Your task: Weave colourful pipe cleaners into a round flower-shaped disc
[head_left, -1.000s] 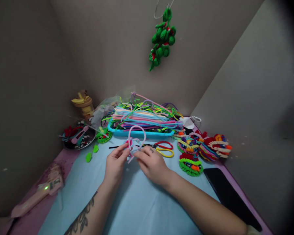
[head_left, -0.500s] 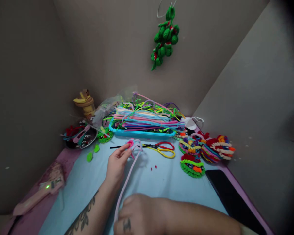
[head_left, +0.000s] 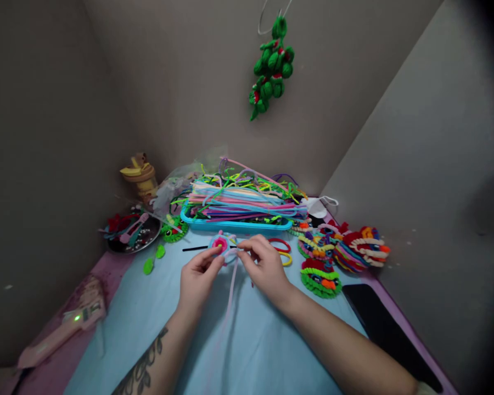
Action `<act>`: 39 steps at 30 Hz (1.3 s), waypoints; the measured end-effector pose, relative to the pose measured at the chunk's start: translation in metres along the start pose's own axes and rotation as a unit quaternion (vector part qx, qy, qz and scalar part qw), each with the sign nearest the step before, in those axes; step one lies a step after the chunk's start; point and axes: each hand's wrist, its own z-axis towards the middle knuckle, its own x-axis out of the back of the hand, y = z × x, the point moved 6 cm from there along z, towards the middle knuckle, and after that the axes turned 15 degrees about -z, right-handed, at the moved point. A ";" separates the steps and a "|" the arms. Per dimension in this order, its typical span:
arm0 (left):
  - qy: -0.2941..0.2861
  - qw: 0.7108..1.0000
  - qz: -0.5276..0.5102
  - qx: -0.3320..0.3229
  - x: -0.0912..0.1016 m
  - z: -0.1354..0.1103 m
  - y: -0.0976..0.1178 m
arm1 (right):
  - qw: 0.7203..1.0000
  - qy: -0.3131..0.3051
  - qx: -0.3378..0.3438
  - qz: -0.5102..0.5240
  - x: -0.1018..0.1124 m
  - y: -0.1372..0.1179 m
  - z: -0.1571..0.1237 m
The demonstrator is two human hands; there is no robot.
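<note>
Between the fingers of my left hand (head_left: 200, 274) is a small round pipe cleaner piece (head_left: 219, 244), pink in the middle with pale blue and lilac around it. My right hand (head_left: 265, 269) pinches at its right edge, where a pale lilac pipe cleaner (head_left: 231, 296) comes off and hangs down toward me. Both hands are closed, with fingertips close together. Scissors with one red and one yellow handle (head_left: 287, 258) lie behind my right hand, partly covered by it. A black stick (head_left: 194, 248) lies left of the piece.
A blue tray (head_left: 239, 225) heaped with colourful pipe cleaners stands at the back. Finished fuzzy pieces (head_left: 321, 277) and a black phone (head_left: 389, 334) lie on the right. On the left are a metal bowl (head_left: 154, 241) and a pink glue gun (head_left: 61, 332) with a green light.
My right hand has moved from the near edge up to the round piece, beside my left hand. The lilac pipe cleaner now hangs loose below. My left hand stays on the piece.
</note>
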 end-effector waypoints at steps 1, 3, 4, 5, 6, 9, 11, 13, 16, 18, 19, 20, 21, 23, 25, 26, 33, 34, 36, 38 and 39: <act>0.000 1.000 -0.001 0.001 0.000 -0.001 0.000 | 1.000 -0.005 0.000 -0.003 -0.002 0.003 0.000; -0.005 1.000 -0.005 0.000 -0.001 -0.001 0.002 | 1.000 -0.014 0.010 -0.011 -0.006 0.006 -0.002; -0.009 1.000 -0.006 0.001 -0.002 -0.001 0.002 | 1.000 -0.014 0.018 -0.018 -0.007 0.005 -0.003; -0.011 1.000 -0.005 0.000 -0.002 -0.002 0.002 | 0.999 -0.012 0.027 -0.025 -0.007 0.004 -0.004; -0.013 1.000 -0.003 0.000 -0.002 -0.002 0.003 | 0.999 -0.007 0.036 -0.033 -0.007 0.003 -0.004; -0.014 1.000 0.002 -0.004 -0.003 -0.002 0.004 | 0.997 0.010 0.060 -0.052 -0.005 -0.001 -0.006; -0.016 1.000 0.001 -0.007 -0.003 -0.003 0.005 | 0.995 0.017 0.069 -0.065 -0.004 -0.002 -0.006; -0.016 1.000 0.002 -0.005 -0.004 -0.004 0.004 | 0.994 0.022 0.075 -0.076 -0.004 -0.002 -0.006; -0.011 1.000 0.022 -0.003 -0.002 -0.004 0.002 | 0.993 0.028 0.080 -0.076 -0.004 -0.003 -0.008; -0.010 0.999 0.044 -0.008 0.000 -0.003 0.001 | 0.994 0.029 0.082 -0.069 -0.004 -0.004 -0.009; -0.011 0.998 0.055 -0.012 0.001 -0.003 0.000 | 0.994 0.030 0.081 -0.066 -0.004 -0.004 -0.009; -0.014 0.998 0.065 -0.017 0.001 -0.003 -0.001 | 0.994 0.029 0.081 -0.063 -0.005 -0.004 -0.010; -0.017 0.997 0.075 -0.023 0.002 -0.003 -0.001 | 0.995 0.029 0.078 -0.061 -0.005 -0.005 -0.010; -0.023 0.995 0.093 -0.040 0.003 -0.004 -0.002 | 0.995 0.028 0.071 -0.057 -0.005 -0.005 -0.010; -0.023 0.992 0.111 -0.060 0.003 -0.005 0.000 | 0.996 0.030 0.064 -0.052 -0.005 -0.005 -0.010; -0.022 0.990 0.120 -0.069 0.004 -0.005 0.000 | 0.996 0.032 0.061 -0.049 -0.004 -0.005 -0.010; -0.029 0.984 0.148 -0.098 0.002 -0.008 0.000 | 0.996 0.049 0.046 -0.050 -0.004 -0.003 -0.011; -0.030 0.983 0.150 -0.100 0.001 -0.008 0.000 | 0.997 0.051 0.041 -0.048 -0.004 -0.002 -0.011; -0.029 0.983 0.152 -0.103 0.001 -0.008 -0.001 | 0.998 0.051 0.026 -0.035 -0.005 0.001 -0.011; -0.028 0.983 0.151 -0.105 0.001 -0.008 -0.001 | 0.999 0.048 0.006 -0.013 -0.007 0.004 -0.011; -0.028 0.982 0.151 -0.106 0.001 -0.008 0.000 | 0.999 0.043 -0.005 -0.001 -0.008 0.006 -0.010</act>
